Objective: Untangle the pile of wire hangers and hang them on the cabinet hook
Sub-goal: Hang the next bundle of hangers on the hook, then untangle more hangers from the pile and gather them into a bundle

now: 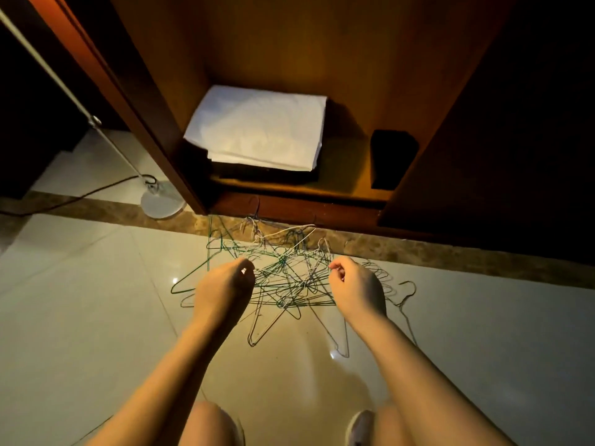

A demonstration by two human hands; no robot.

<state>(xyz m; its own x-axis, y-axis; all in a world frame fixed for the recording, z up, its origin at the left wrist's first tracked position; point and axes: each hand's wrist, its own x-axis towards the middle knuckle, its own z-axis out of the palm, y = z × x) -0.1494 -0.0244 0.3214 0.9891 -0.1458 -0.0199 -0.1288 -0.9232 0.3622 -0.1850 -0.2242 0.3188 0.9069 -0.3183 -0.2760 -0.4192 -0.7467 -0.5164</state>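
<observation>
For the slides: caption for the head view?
Left hand and right hand reach into a tangled wire hanger pile on the floor before a cabinet.

Hanger pile point(283, 278) on the floor point(80, 284) before the cabinet point(289, 43), between both hands; lamp base point(162, 202) at left.

Glossy tiled floor point(80, 284) meets an open wooden cabinet point(289, 43), lamp stand point(162, 202) beside it.
</observation>
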